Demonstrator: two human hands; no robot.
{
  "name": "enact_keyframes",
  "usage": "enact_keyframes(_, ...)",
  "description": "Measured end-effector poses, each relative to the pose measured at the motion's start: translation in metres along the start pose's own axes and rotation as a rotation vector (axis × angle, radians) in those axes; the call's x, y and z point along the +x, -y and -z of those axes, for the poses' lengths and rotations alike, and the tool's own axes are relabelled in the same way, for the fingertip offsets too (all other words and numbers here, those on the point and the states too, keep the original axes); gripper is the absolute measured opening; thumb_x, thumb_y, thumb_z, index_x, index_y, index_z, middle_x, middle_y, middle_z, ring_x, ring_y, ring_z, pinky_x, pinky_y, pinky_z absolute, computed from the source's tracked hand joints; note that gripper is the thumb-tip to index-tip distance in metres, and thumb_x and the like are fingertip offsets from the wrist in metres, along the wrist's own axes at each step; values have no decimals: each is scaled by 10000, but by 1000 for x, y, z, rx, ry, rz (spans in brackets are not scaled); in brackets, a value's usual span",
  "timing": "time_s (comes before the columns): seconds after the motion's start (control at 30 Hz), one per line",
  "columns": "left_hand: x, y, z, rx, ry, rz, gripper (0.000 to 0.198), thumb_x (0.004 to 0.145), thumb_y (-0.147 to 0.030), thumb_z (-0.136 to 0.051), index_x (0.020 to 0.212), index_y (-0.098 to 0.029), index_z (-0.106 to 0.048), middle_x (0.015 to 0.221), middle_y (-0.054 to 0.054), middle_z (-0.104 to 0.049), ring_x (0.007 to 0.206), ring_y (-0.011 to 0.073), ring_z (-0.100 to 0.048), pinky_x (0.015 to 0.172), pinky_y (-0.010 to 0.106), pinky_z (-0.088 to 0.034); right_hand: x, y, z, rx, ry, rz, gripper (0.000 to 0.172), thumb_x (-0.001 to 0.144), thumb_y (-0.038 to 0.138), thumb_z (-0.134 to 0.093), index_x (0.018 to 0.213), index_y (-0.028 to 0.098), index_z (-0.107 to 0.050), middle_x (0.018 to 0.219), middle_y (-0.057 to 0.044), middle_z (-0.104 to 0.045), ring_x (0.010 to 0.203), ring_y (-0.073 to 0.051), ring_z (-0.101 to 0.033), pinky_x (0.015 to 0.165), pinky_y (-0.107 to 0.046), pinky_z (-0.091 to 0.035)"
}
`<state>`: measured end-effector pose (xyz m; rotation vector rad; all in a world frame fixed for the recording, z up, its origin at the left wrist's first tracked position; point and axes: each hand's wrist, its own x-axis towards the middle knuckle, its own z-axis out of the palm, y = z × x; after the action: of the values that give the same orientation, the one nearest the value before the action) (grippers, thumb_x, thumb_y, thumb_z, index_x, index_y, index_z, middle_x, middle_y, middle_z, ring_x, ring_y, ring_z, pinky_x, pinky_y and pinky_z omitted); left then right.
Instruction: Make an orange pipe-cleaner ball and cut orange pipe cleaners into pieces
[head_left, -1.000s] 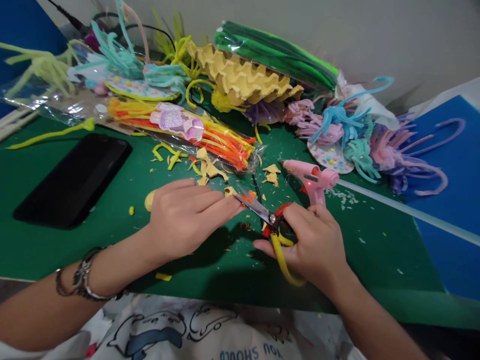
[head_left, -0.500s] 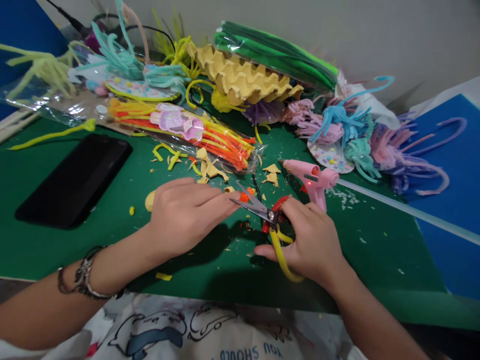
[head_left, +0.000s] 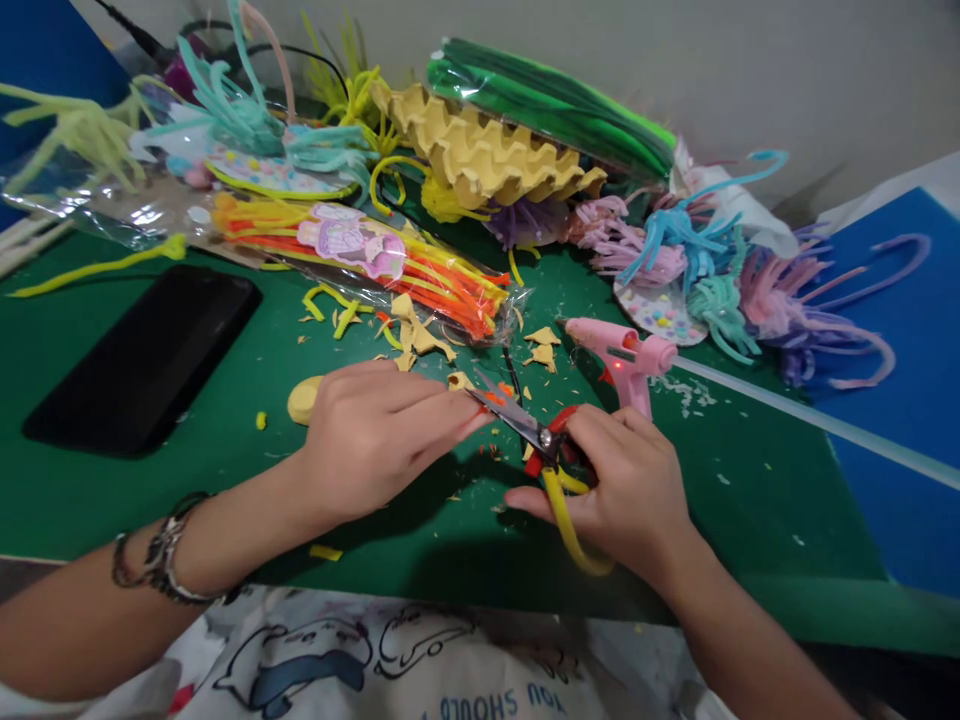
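Observation:
My right hand has its fingers and thumb in the handles of scissors with red and yellow grips. Their slightly parted blades point left, with the tips at the fingertips of my left hand. That hand is closed in a pinch, palm down. A short orange pipe cleaner piece shows at its fingertips beside the blades; the rest of it is hidden. Below and around lie torn bits of yellow egg carton and small orange and yellow snippets. A rounded pale yellow piece rests left of my left hand.
A pink glue gun with a lit red light and long glue stick lies right of centre. At left is a black phone. Behind are a bag of orange and yellow pipe cleaners, an egg carton and pipe cleaner flowers.
The scissor blades have come closer together at the orange piece. Both hands stay in nearly the same place.

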<state>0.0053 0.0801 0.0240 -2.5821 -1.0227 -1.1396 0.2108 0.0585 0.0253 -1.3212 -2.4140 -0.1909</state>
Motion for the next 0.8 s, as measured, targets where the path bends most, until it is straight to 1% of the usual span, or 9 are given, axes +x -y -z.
enact_keyframes(0.1, 1, -1, -1, -5, -18, 10, 216, 816, -243, -500, 619, -172, -555, 433, -41, -551, 388, 79, -489, 417, 198, -342, 0, 0, 1, 12, -7, 12, 512, 719, 656, -404, 532, 183, -456, 468, 14, -446, 458, -110, -333, 509, -238, -259)
enact_keyframes(0.23, 2, -1, 0, -18, -42, 30, 189, 811, -252, -513, 656, -170, -582, 445, -40, -570, 385, 73, -497, 415, 187, -350, 2, -1, 1, 96, -3, -6, 509, 737, 633, -405, 490, 187, -403, 441, 33, -387, 435, -93, -314, 488, -224, -251)
enact_keyframes(0.33, 2, 1, 0, -39, -27, 32, 205, 825, -241, -481, 661, -173, -582, 492, -28, -612, 415, 78, -531, 428, 186, -372, 3, -1, -1, 108, 14, -47, 508, 721, 661, -388, 542, 187, -429, 488, 22, -421, 453, -101, -334, 496, -230, -249)
enact_keyframes(0.47, 1, 2, 0, -65, -36, 25, 190, 836, -226, -448, 712, -173, -583, 559, -15, -655, 451, 81, -565, 441, 188, -392, 4, -2, -2, 55, 32, -73, 539, 683, 707, -354, 617, 182, -457, 548, 3, -467, 484, -117, -357, 517, -240, -251)
enact_keyframes(0.63, 1, 0, 1, -121, 0, 52, 217, 808, -207, -499, 600, -169, -544, 590, -13, -669, 464, 80, -567, 452, 184, -396, 4, -2, -1, 26, 26, -64, 509, 705, 675, -375, 627, 182, -475, 546, 4, -477, 489, -119, -368, 538, -242, -266)
enact_keyframes(0.8, 3, 0, 3, -124, 46, 74, 269, 820, -226, -480, 566, -168, -546, 485, -33, -596, 418, 60, -488, 440, 170, -372, 3, -1, 0, 49, 20, -47, 503, 738, 652, -357, 579, 188, -465, 495, 12, -448, 477, -118, -338, 529, -243, -260)
